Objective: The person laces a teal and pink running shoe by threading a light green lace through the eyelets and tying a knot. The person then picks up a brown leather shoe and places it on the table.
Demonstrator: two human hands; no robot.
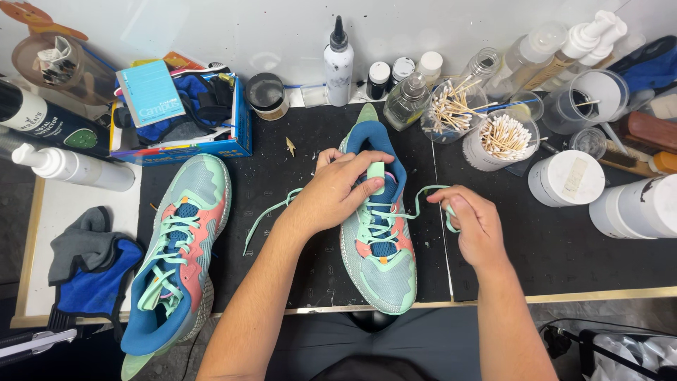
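One shoe [381,261] lies mid-surface [550,247], toe toward the person, left hand [338,190] in a clenched grip on its tongue [376,173], right hand [476,222] pinching its lace [423,194], second shoe [176,254] lying well left.

Bright, even overhead light, soft shadows, sharp focus throughout, slight wide-angle bending at the edges.

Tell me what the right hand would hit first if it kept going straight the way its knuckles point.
The right hand, pinching a mint lace, points up-left toward the shoe under the left hand. It would likely meet that shoe's laced side first, though depth is hard to judge.
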